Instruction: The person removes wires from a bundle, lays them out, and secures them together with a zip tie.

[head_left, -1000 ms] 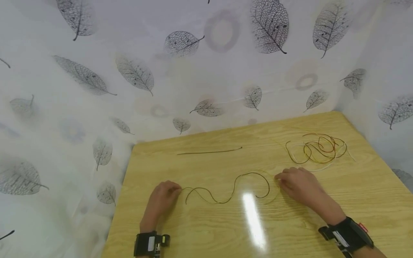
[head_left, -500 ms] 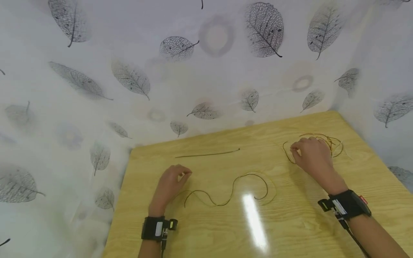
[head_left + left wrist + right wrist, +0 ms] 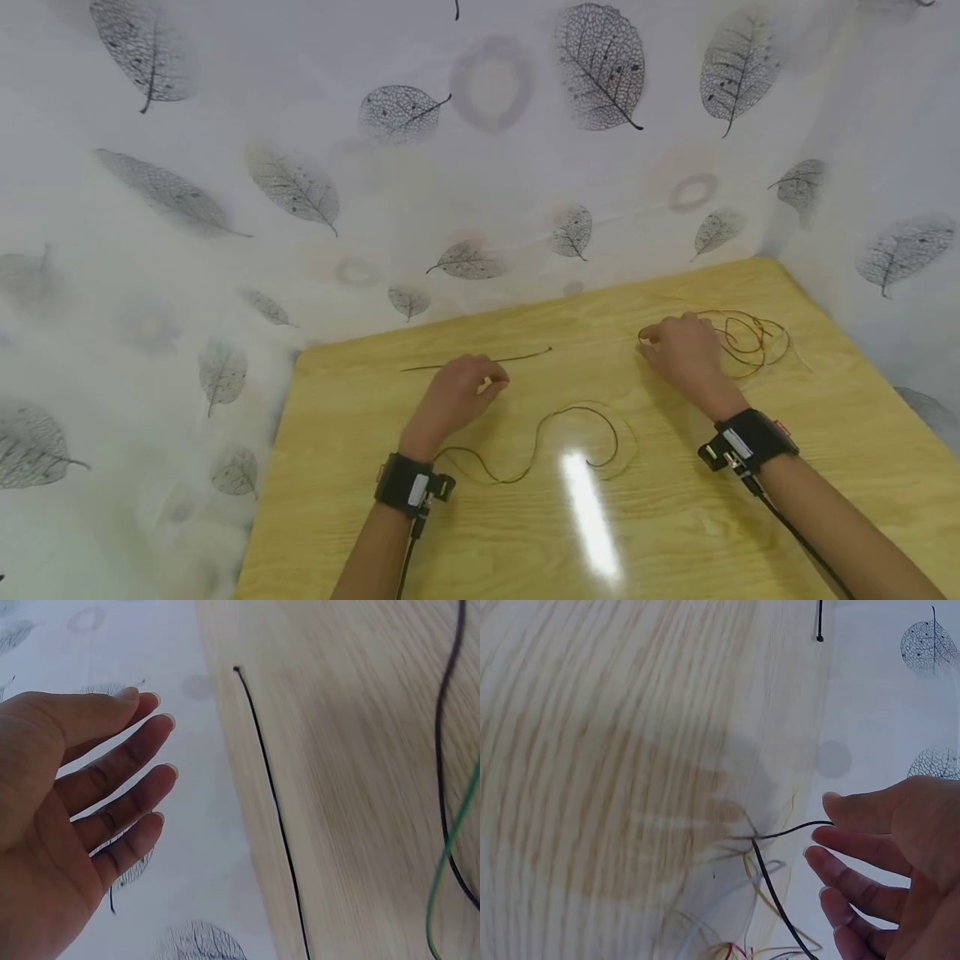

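My right hand [image 3: 684,357] pinches a thin dark cord [image 3: 789,829] between thumb and index finger, at the left side of the tangle of cords [image 3: 765,333]. Its other fingers are loosely bent. Over the left half of the table hovers my left hand [image 3: 71,780], empty, its thumb near the index fingertip and the other fingers spread. In the head view it overlaps part of a straight dark cord [image 3: 525,356] with a small knob at one end. Nearer me, a wavy dark cord [image 3: 536,437] and a yellow-green cord [image 3: 636,446] lie crossing each other.
The wooden table [image 3: 480,550] meets a leaf-patterned covering [image 3: 315,267] along its back and side edges. Red, yellow, white and dark cords make up the tangle at the back right. A light reflection shines on the tabletop.
Both hands have let go of the yellow-green cord. My left hand has moved up and right. The right hand has gone to the tangle and shifted left with a dark cord pinched.
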Motion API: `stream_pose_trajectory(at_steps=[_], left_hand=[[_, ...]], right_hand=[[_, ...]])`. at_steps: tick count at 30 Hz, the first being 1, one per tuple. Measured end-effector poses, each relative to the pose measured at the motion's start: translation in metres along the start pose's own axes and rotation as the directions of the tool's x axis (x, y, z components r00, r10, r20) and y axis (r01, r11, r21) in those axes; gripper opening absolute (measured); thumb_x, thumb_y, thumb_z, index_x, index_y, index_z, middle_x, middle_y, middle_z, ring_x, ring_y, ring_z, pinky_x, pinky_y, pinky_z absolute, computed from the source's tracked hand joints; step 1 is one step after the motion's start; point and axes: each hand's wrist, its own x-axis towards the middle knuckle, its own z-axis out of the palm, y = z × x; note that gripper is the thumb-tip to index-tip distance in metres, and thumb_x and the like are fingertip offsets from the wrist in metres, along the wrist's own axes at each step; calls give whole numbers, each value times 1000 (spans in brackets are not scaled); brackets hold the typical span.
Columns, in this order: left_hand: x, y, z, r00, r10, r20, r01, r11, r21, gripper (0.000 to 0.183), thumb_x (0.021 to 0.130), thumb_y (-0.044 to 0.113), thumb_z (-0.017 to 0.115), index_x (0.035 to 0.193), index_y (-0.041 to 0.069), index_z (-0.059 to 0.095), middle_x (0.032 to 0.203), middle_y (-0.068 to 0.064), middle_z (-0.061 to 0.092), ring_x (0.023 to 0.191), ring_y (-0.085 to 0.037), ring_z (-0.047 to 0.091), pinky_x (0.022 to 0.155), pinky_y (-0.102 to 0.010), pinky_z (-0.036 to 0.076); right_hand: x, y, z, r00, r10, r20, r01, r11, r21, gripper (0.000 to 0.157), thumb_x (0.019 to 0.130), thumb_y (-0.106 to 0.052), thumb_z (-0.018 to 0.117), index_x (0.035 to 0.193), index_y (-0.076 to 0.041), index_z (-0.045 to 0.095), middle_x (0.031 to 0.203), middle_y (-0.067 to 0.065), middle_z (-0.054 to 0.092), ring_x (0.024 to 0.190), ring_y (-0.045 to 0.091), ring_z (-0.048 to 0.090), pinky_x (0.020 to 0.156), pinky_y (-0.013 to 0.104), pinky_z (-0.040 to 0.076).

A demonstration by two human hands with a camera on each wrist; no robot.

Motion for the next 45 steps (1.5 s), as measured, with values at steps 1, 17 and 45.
stream_pose_trajectory(at_steps=[1,17,45], left_hand=[[3,2,0,1000,4,11,-4,1000,2,13,92,22,69,99,15,76,90,7,69,82,-14,63,72,-27,52],[43,44,17,994,-19,112,17,1000,21,24,96,25,64,116,16,70,96,7,71,84,-7,63,74,-25,53],[19,28,-3,945,-153,-290,172,984,42,13,89,28,70,92,22,80,82,7,73,66,-12,61,49,-27,48]], right_hand=[[2,-2,2,1000,-5,3,4,1000,17,22,83,-26,76,99,-12,79,87,11,76,68,33,57,58,46,43],[8,-53,-14,947,-321,0,314,926,211,10,87,-14,73,96,-13,76,80,1,76,59,15,64,63,39,49],[3,18,-41,835,-490,-250,453,870,-193,24,70,-8,82,89,-21,79,78,-2,74,87,27,60,87,51,43]])
